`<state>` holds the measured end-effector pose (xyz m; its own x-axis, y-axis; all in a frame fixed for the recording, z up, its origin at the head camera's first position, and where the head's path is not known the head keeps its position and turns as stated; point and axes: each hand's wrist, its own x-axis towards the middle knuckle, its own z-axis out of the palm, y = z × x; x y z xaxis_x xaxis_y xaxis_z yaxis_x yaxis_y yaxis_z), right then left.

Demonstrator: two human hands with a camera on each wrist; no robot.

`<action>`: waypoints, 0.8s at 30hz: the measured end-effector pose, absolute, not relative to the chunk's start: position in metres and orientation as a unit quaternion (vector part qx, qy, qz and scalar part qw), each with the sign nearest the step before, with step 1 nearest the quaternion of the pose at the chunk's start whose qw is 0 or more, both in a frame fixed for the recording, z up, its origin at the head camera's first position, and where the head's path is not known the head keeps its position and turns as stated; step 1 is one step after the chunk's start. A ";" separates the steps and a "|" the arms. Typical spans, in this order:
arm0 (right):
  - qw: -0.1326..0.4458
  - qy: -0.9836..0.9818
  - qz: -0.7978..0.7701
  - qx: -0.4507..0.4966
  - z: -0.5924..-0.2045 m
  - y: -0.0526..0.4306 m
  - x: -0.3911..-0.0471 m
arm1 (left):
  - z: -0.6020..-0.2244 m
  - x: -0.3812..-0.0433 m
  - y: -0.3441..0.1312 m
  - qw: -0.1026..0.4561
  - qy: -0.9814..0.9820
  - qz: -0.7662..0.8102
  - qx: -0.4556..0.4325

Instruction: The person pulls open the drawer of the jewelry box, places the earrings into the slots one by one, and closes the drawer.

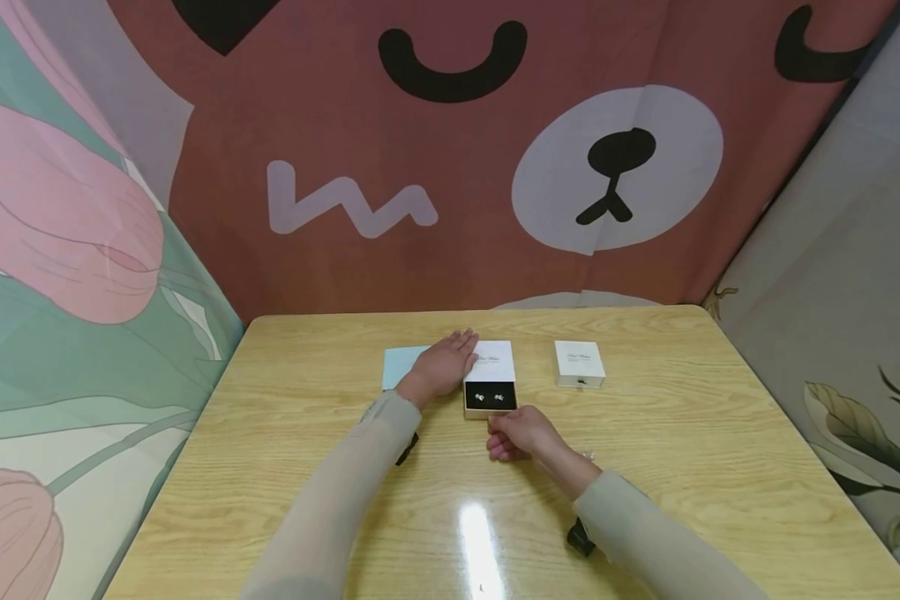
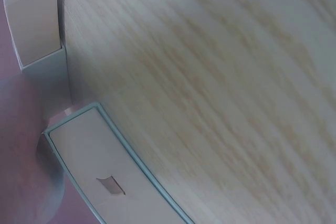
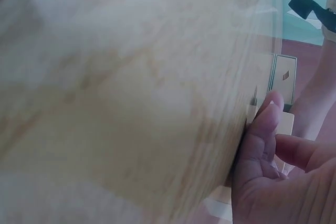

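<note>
The left hand hides part of the pale blue rectangular box near the wooden table's far edge. Print on the white cardboard sleeve and the square white box towards the far right corner is too small to read. The right hand covers the black-lined brown drawer's near right corner. The table's near edge is cut off.

Bear-print backdrop, wooden table, floral cloth
</note>
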<state>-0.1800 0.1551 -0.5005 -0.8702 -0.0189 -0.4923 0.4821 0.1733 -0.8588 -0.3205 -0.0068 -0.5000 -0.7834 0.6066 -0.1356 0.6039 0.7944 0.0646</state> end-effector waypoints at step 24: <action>0.190 0.731 -0.636 0.160 -0.502 0.151 -0.182 | -0.499 -0.321 -0.008 0.077 0.942 0.008 0.327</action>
<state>-0.1817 0.1514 -0.5019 -0.8765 -0.0081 -0.4813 0.4755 0.1408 -0.8684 -0.3207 -0.0076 -0.4989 -0.7738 0.6180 -0.1392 0.6156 0.7854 0.0648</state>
